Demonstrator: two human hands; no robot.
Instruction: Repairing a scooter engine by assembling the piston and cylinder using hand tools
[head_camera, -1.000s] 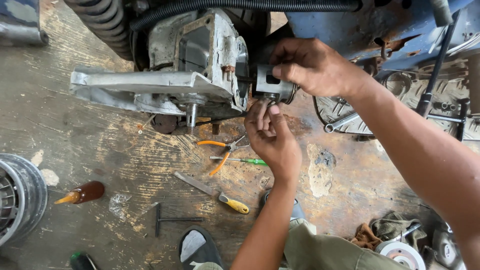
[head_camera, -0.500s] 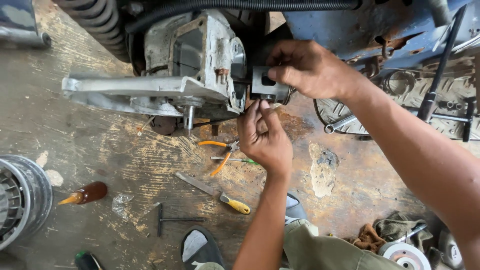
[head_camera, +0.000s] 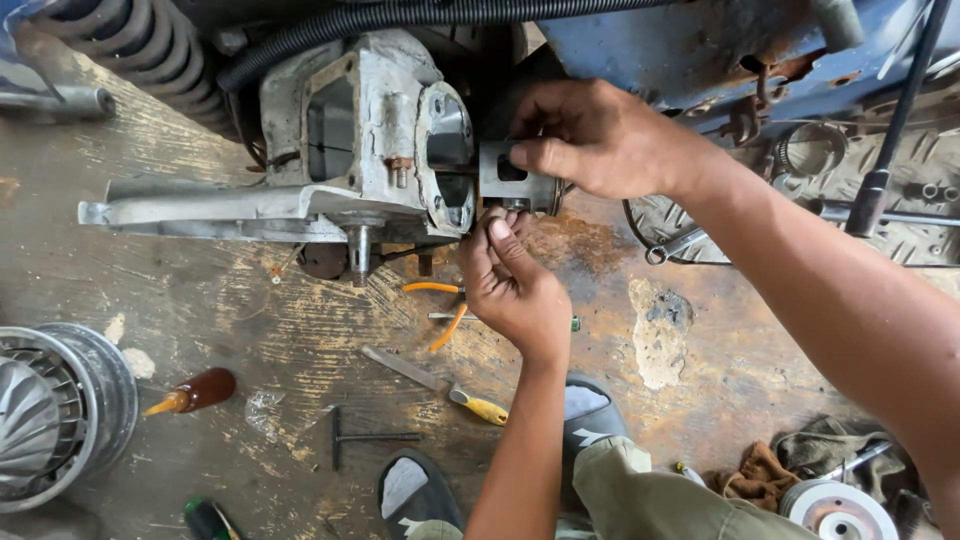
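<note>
The right hand (head_camera: 600, 140) gripped a small grey metal block (head_camera: 512, 182) held against the open face of the engine casing (head_camera: 370, 140). The left hand (head_camera: 515, 285), fingers pinched shut just under that block, touched its lower edge; what it pinched was hidden. On the concrete floor (head_camera: 250, 300) below lay orange-handled pliers (head_camera: 445, 310), a yellow-handled screwdriver (head_camera: 440, 385), a T-shaped wrench (head_camera: 365, 437) and a brown bottle (head_camera: 195, 392).

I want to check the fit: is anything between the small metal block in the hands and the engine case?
Nothing visible. The right hand holds the metal block beside the engine case; the left hand touches it from below.
</note>
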